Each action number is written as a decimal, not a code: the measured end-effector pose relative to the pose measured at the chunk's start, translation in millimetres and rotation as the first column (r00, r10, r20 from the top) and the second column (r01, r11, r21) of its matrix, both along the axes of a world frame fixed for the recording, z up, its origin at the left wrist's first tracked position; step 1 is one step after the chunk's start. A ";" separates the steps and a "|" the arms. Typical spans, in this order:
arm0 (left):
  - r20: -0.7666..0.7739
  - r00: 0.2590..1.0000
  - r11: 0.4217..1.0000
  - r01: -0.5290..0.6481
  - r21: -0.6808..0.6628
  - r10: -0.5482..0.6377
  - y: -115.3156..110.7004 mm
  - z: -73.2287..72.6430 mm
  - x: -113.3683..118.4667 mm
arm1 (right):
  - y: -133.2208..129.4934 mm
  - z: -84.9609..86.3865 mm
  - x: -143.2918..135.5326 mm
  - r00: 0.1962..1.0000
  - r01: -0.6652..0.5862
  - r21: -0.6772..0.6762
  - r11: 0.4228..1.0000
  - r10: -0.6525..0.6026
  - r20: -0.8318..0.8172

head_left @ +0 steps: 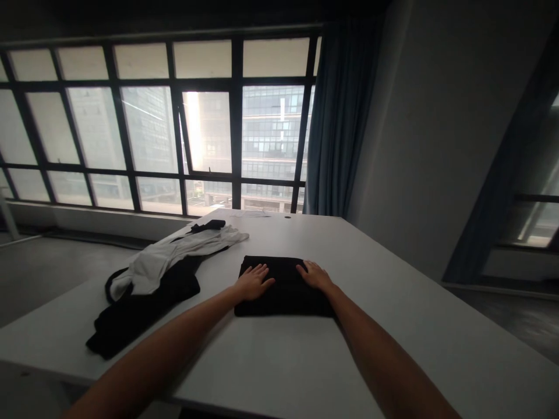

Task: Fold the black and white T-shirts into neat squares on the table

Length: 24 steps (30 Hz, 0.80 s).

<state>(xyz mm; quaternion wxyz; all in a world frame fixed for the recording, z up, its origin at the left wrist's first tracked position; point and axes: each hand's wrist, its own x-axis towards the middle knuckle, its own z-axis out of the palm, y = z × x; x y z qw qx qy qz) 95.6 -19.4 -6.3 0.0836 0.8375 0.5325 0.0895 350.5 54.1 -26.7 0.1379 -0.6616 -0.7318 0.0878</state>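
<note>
Two bare forearms point(174, 337) reach to a folded black cloth point(286, 297) that could skew under uneven pressure.
The left hand point(254, 282) and right hand point(316, 276) lie flat on the cloth, fingers extended, grasping nothing; it rests on the white bench point(271, 366), to the right of a loose white garment point(152, 262) and black garment point(144, 308). Pushing sideways, or harder with one palm, could drag the top layer off those beneath and crease it; the bench looks smooth, so the bundle might slide. A wide left elbow could snag the loose clothes.
</note>
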 end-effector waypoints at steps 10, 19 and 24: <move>0.039 0.995 0.995 0.093 0.040 -0.094 -37.4 1.7 -8.0 | -9.2 9.0 0.7 0.989 0.149 0.096 0.984 -0.147 -0.031; 0.012 0.953 0.953 0.301 0.021 -0.301 -60.2 7.9 -17.7 | -17.2 35.4 33.9 0.780 0.075 -0.302 0.950 -0.245 -0.576; -0.021 0.955 0.954 0.295 0.051 -0.295 -57.9 12.1 -17.5 | -17.9 37.0 30.2 0.711 0.086 -0.155 0.984 -0.169 -0.682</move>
